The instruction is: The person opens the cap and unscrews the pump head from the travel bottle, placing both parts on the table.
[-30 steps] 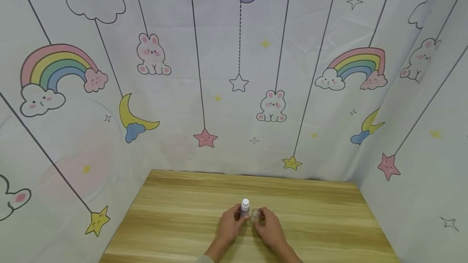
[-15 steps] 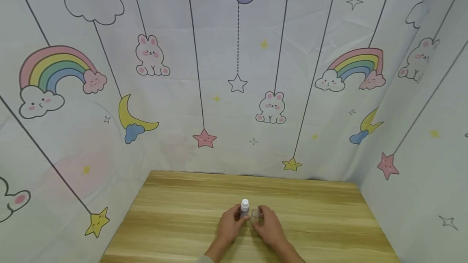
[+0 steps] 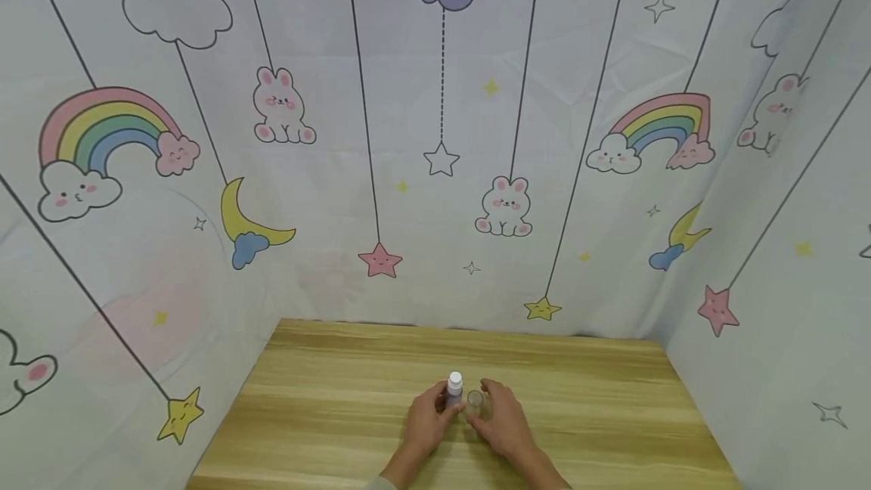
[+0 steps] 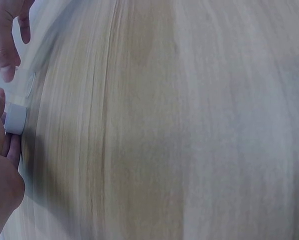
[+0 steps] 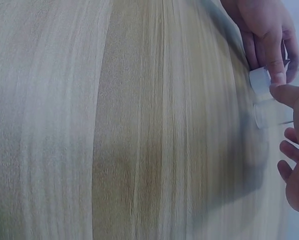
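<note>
A small bottle (image 3: 454, 388) with a white cap stands upright on the table in the head view. My left hand (image 3: 425, 422) grips it round the side, thumb in front. Its white base (image 4: 15, 119) shows at the left edge of the left wrist view. Just to the right is a small clear cup (image 3: 475, 402), upright with a round rim. My right hand (image 3: 506, 422) lies around the cup's right side. In the right wrist view its loosely bent fingers (image 5: 289, 150) stand apart from the clear cup (image 5: 262, 115), and its thumb passes close to the left thumb.
The wood-grain table (image 3: 340, 399) extends to both sides and behind the hands. A white cloth (image 3: 435, 233) printed with rainbows, rabbits and stars hangs along its back and both sides.
The fingers of my right hand have loosened and moved slightly away from the clear cup. My left hand keeps hold of the bottle in nearly the same place. The head view shifts slightly.
</note>
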`<action>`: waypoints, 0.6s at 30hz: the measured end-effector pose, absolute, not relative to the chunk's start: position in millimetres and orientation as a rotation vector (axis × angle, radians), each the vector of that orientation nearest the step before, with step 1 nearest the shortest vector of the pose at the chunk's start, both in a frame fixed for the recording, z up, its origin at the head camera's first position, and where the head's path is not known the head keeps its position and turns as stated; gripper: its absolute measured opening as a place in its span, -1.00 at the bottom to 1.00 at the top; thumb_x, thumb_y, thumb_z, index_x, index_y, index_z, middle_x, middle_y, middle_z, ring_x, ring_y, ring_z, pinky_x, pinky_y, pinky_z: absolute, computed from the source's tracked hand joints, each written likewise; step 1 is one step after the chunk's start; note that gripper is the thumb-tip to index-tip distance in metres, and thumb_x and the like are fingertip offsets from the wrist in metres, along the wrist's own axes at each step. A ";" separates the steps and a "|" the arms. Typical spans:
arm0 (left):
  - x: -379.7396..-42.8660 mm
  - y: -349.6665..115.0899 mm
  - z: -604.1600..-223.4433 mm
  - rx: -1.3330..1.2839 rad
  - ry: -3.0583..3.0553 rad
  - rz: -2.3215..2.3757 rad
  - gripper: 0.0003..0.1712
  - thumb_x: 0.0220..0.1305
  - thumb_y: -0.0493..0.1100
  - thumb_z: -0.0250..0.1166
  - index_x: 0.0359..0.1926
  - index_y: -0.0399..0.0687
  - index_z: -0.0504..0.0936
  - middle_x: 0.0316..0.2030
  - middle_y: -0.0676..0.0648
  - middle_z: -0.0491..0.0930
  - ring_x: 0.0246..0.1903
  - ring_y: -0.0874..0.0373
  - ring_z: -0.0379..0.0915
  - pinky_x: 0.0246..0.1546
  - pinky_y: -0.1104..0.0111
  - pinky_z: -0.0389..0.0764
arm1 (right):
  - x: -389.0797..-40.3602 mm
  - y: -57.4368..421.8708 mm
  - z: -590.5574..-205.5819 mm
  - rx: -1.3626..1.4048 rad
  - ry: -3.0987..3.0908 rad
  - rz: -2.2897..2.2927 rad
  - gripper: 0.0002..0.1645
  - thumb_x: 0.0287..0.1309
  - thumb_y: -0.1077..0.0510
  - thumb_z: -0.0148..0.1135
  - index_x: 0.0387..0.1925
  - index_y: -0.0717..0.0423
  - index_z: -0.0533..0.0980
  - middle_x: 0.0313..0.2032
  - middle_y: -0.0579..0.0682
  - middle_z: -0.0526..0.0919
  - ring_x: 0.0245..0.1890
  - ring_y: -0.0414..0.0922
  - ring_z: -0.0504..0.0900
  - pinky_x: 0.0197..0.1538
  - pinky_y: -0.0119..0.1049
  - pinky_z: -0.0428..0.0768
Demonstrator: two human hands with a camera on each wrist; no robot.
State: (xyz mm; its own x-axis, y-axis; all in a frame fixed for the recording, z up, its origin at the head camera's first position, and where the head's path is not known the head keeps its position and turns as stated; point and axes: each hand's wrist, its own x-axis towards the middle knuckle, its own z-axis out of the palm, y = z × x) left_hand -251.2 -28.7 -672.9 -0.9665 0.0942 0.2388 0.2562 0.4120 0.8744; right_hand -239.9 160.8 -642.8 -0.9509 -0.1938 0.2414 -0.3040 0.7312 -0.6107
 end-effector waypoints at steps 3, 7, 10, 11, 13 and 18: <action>-250.4 -28.4 -672.0 -0.312 -2.509 -1.591 -0.43 0.30 -0.16 0.52 0.26 -0.28 0.61 0.12 -0.36 0.69 0.01 -0.23 0.74 -0.01 0.16 0.77 | -239.5 161.8 -641.5 0.405 -2.766 1.041 -0.18 0.07 0.07 0.64 0.29 0.30 0.48 0.15 0.19 0.66 0.18 0.21 0.60 0.21 0.25 0.58; -250.3 -28.4 -671.9 -0.323 -2.502 -1.568 -0.44 0.29 -0.17 0.52 0.25 -0.30 0.62 0.11 -0.37 0.69 0.00 -0.24 0.74 -0.02 0.14 0.77 | -240.2 163.7 -642.7 0.405 -2.789 1.079 -0.13 0.08 0.00 0.64 0.32 0.30 0.47 0.22 0.23 0.63 0.25 0.27 0.56 0.27 0.32 0.52; -250.3 -28.4 -672.0 -0.338 -2.485 -1.546 -0.46 0.28 -0.18 0.53 0.22 -0.28 0.64 0.09 -0.36 0.71 -0.01 -0.25 0.74 -0.04 0.14 0.78 | -241.0 164.8 -643.6 0.392 -2.810 1.103 -0.07 0.07 -0.07 0.65 0.35 0.28 0.46 0.26 0.24 0.60 0.30 0.28 0.52 0.31 0.34 0.48; -250.2 -28.4 -671.9 -0.342 -2.478 -1.545 -0.47 0.28 -0.18 0.53 0.21 -0.28 0.64 0.08 -0.35 0.71 -0.02 -0.25 0.75 -0.05 0.14 0.78 | -241.1 165.1 -643.6 0.391 -2.812 1.105 -0.05 0.06 -0.09 0.65 0.35 0.27 0.46 0.27 0.24 0.59 0.30 0.28 0.52 0.32 0.34 0.48; -250.1 -28.3 -672.0 -0.338 -2.477 -1.538 -0.47 0.28 -0.17 0.53 0.20 -0.27 0.65 0.08 -0.35 0.72 -0.02 -0.25 0.75 -0.06 0.14 0.78 | -241.2 165.4 -643.0 0.397 -2.806 1.107 -0.04 0.05 -0.10 0.66 0.35 0.27 0.46 0.27 0.24 0.59 0.30 0.29 0.52 0.31 0.35 0.48; -249.2 -28.3 -671.2 -0.331 -2.489 -1.544 -0.48 0.29 -0.16 0.53 0.21 -0.24 0.65 0.09 -0.34 0.72 -0.01 -0.24 0.75 -0.05 0.12 0.78 | -240.7 165.9 -640.3 0.435 -2.792 1.107 -0.03 0.05 -0.13 0.66 0.35 0.28 0.47 0.27 0.25 0.60 0.30 0.29 0.52 0.31 0.34 0.47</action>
